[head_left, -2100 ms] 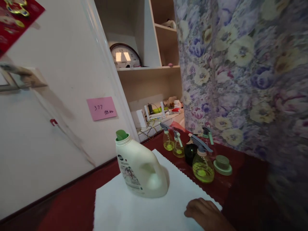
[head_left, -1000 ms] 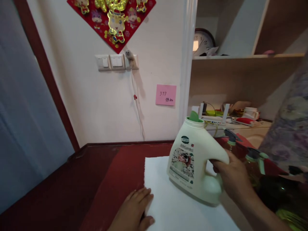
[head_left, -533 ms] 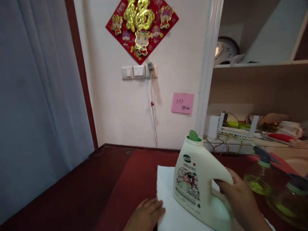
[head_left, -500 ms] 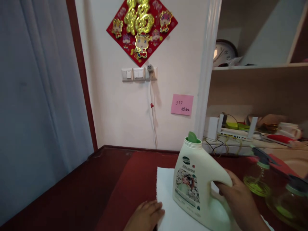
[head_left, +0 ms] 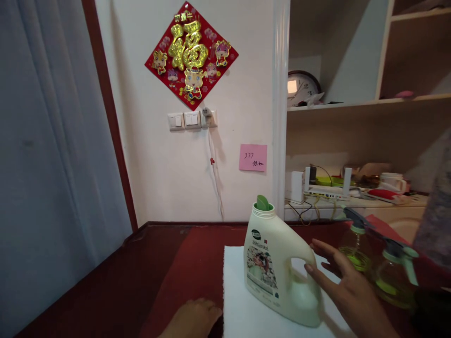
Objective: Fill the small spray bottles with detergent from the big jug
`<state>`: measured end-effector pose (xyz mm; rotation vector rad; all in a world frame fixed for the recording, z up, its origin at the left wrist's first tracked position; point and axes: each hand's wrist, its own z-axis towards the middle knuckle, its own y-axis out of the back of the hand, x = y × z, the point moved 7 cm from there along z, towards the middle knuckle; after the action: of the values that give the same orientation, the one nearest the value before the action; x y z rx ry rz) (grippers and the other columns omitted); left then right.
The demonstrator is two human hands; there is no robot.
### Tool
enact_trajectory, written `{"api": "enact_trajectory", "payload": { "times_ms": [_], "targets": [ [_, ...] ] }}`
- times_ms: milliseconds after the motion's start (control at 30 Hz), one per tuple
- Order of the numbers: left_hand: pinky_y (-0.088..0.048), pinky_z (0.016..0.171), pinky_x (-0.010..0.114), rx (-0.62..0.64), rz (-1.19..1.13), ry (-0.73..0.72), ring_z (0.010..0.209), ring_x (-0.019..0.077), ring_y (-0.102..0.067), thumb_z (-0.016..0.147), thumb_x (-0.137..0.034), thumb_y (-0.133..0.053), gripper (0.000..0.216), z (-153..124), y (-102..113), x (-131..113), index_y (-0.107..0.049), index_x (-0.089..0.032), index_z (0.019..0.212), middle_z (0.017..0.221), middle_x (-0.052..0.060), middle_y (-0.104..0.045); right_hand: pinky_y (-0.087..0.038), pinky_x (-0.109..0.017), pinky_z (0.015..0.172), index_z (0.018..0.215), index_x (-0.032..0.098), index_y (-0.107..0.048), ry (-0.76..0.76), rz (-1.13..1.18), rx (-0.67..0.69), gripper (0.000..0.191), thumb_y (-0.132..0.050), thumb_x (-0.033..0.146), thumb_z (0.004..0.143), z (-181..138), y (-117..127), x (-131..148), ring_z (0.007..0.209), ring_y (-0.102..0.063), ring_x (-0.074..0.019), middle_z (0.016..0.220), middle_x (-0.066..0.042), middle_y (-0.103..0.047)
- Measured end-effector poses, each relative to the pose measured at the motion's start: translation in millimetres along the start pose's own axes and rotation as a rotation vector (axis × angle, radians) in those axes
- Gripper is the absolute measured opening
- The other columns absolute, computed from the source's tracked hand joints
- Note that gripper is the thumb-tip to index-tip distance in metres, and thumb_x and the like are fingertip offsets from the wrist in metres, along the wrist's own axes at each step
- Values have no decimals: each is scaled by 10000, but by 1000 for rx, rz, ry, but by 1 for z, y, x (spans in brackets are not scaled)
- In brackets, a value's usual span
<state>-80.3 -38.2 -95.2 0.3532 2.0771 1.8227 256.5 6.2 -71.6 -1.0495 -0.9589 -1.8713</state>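
Note:
A pale green jug-shaped detergent bottle (head_left: 268,267) stands upright on a white sheet (head_left: 234,305). It has no cap, and a green spout (head_left: 262,203) sticks up in its neck. My right hand (head_left: 347,277) is beside the bottle's handle with fingers spread. Its thumb tip and fingertips come close to the handle; whether they touch it I cannot tell. My left hand (head_left: 195,319) rests on the red tabletop by the sheet's left edge, holding nothing visible, its fingers partly hidden.
Two clear spray bottles with green liquid, a farther one (head_left: 355,249) and a nearer one (head_left: 391,277), stand to the right. Behind is a shelf with a white router (head_left: 327,191) and cables. A blue curtain (head_left: 52,178) hangs at left; a pink note (head_left: 252,157) is on the wall.
My right hand has let go of the bottle's handle and moved slightly off it, fingers now apart. The bottle now stands on the sheet. My left hand has slid a little left, off the sheet.

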Motion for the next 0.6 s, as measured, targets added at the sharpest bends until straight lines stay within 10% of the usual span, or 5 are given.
{"api": "enact_trajectory", "payload": {
  "times_ms": [200,400,600],
  "targets": [
    [-609,825,468,9,38,-7,909,324,-765,793,-210,-614,318,-12,6,-9,-762,-254,1071,1039,78,-806,-539,-420,870,1159,275,-643,204,-49,-118,480,-575,654,872,-24,15,31,1032,-631,-272,1202,-66,-634],
    [-522,1041,356,-376,-407,-160,1271,228,-623,929,-209,-468,465,-37,66,-11,-614,-361,1343,1484,0,-575,-569,-267,704,1496,269,-423,248,31,223,537,-407,520,1021,-67,-47,61,720,-636,-176,809,-24,-613],
    [-569,734,170,-864,-471,-109,752,106,-704,976,-231,-455,459,-88,130,-20,-512,-373,1409,855,-44,-716,-508,-224,582,1597,314,-140,490,148,270,597,-347,260,1040,-96,-88,138,562,-570,-128,681,37,-570]
  ]
}}
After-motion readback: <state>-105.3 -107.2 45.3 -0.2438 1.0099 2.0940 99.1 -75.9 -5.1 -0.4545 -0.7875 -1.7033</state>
